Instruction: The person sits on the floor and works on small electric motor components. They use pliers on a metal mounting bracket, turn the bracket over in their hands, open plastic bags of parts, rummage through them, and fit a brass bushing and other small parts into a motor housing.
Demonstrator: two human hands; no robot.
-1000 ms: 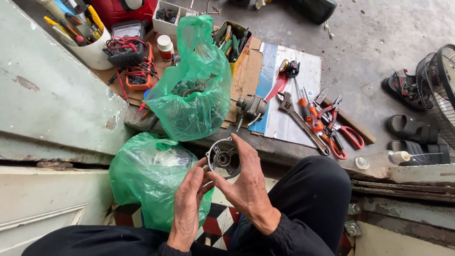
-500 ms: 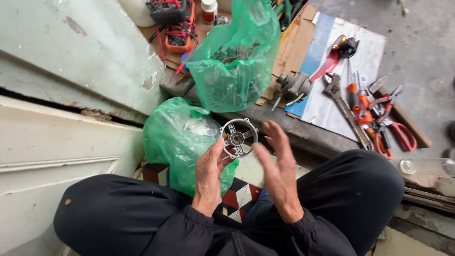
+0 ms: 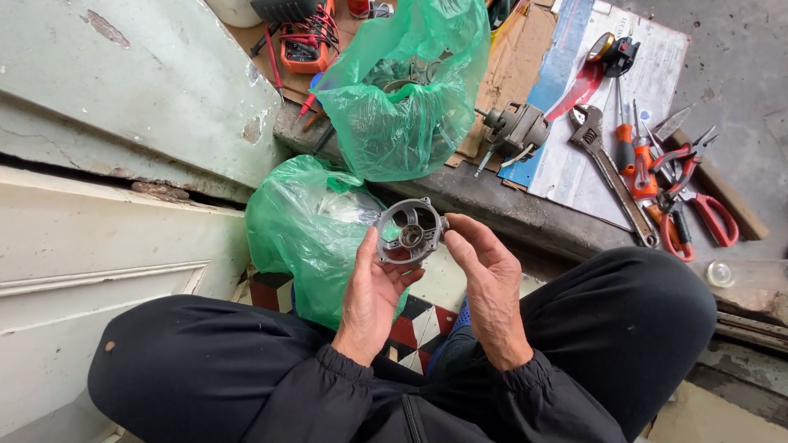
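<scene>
A round grey metal housing (image 3: 408, 232) with spokes and a central hub is held up between both my hands. My left hand (image 3: 371, 289) grips its left rim with thumb and fingers. My right hand (image 3: 484, 275) touches its right edge with its fingertips, palm open toward me. Right behind the part sits a green plastic bag (image 3: 300, 226) on the floor. A second green bag (image 3: 402, 98) with metal parts inside stands farther back on the ledge.
A small grey motor (image 3: 515, 129) lies on the ledge by cardboard. An adjustable wrench (image 3: 607, 168), orange-handled pliers (image 3: 642, 168) and red scissors (image 3: 710, 215) lie on a white sheet at right. An orange meter (image 3: 305, 43) sits at the back. A pale wooden door (image 3: 107, 148) fills the left.
The view has shifted closer and to the left. Both hands have kept the housing and turned it slightly; the right hand's fingers have closed in on its rim.
</scene>
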